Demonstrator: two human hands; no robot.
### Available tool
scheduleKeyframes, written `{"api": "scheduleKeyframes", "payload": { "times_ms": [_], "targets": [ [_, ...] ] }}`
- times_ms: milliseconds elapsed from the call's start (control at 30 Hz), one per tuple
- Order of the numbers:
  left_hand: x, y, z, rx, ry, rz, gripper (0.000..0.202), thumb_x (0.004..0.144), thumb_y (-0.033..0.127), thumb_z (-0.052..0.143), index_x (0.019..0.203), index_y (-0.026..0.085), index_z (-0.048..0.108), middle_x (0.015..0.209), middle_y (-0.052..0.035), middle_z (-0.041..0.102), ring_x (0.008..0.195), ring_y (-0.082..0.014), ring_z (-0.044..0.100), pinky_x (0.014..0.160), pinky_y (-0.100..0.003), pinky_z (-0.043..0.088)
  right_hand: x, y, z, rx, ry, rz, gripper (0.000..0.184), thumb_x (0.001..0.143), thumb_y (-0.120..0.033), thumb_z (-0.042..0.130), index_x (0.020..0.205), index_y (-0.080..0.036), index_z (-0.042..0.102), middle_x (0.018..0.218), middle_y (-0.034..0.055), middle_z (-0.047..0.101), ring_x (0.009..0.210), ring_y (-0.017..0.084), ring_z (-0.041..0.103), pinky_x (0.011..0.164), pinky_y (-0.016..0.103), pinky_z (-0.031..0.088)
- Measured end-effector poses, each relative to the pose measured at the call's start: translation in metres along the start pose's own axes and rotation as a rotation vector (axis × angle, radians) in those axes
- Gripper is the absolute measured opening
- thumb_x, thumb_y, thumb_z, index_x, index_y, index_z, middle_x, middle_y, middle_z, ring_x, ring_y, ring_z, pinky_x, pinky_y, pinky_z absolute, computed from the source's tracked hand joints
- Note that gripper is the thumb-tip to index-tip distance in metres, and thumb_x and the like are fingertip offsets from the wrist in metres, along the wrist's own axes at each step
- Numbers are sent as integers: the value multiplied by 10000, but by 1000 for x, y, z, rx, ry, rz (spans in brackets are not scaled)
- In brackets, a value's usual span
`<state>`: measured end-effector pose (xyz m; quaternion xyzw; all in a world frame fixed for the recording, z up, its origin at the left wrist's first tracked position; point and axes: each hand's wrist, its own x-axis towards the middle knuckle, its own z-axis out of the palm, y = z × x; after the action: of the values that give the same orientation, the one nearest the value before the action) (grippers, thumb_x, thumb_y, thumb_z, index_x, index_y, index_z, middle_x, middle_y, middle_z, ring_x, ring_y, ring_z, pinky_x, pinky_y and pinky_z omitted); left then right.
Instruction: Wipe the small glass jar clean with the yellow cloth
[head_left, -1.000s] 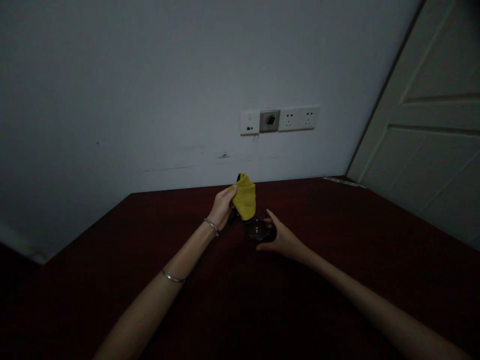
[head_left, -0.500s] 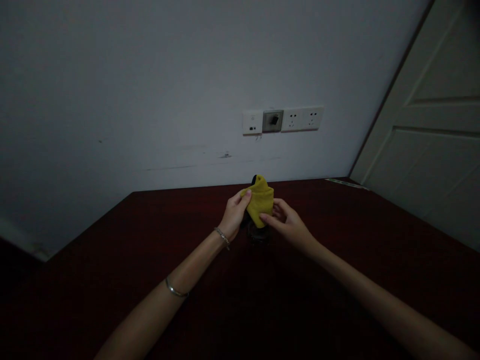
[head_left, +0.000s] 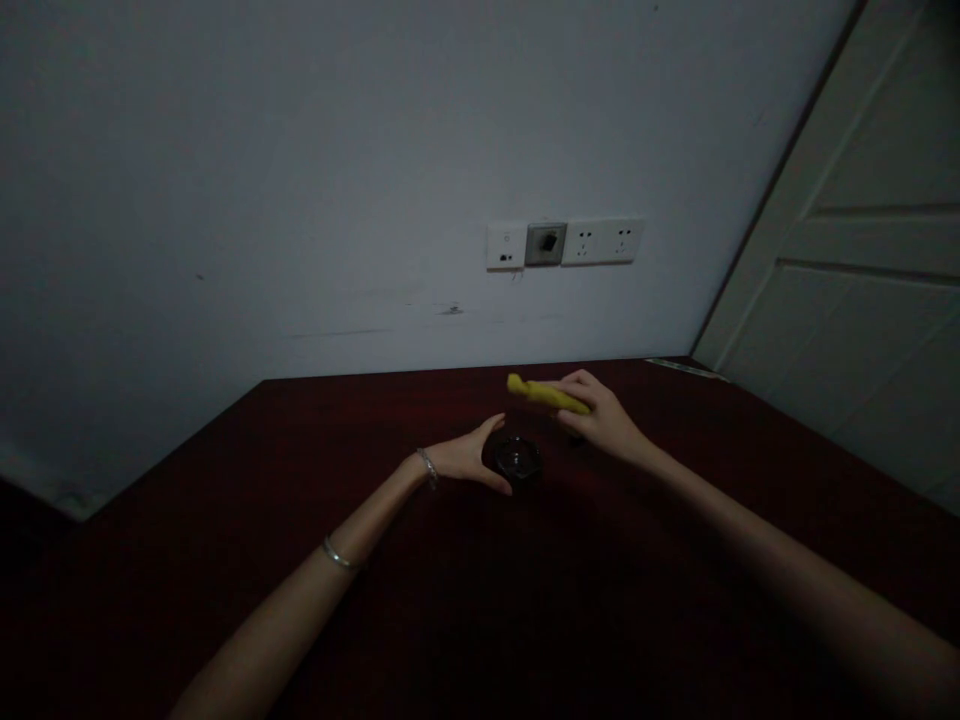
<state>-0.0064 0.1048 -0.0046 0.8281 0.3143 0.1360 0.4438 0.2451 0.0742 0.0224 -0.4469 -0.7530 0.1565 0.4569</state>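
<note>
The left hand (head_left: 471,456) curves wide-parted fingers (head_left: 491,425) around the dim bowl (head_left: 517,458), contact unclear, while the right hand (head_left: 604,418) clasps the blurred cloth (head_left: 547,394), partly hiding it.

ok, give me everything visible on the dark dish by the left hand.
The dark dish is small, shallow and roughly round, with a glossy surface that looks like glass and a few pale glints inside. It sits upright, opening upward, on the dark red tabletop. The left hand has its grip curved around the near-left side, thumb in front; whether skin meets rim is too dark to tell. Contents and any pattern can't be made out.
</note>
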Motion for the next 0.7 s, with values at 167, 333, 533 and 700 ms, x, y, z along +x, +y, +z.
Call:
{"api": "scheduleKeyframes", "payload": {
  "times_ms": [167,333,533,700],
  "targets": [
    [5,-12,9,-96,17,81,1182,486,363,854,1420,124,170,1463,-242,302,1378,-345,282,1146,-482,196,1,-14,2,-495,-368,-326,514,830,-92,482,1300,-291,538,1354,49,532,1190,255,474,939,463,458],
    [5,-15,17,-49,36,137,1159,452,342,875,1396,154,229,1437,-208,344,1350,-347,329,1120,-483,260,6,-20,15,-575,-525,-429,529,845,-90,502,1332,-297,500,1374,18,529,1211,250,463,960,465,447],
    [6,-26,24,-110,135,146,1024,483,335,870,1321,146,313,1331,-185,479,1276,-326,434,1069,-463,333,6,-17,27,-564,-581,-433,514,810,-66,539,1263,-307,569,1318,12,582,1142,234,520,930,433,472],
    [9,-34,27,-161,171,120,929,481,320,871,1256,173,380,1264,-153,558,1208,-311,507,1022,-459,375,3,-13,32,-556,-583,-394,540,783,-40,529,1256,-296,580,1287,27,605,1084,231,561,883,407,501]
  ]
}}
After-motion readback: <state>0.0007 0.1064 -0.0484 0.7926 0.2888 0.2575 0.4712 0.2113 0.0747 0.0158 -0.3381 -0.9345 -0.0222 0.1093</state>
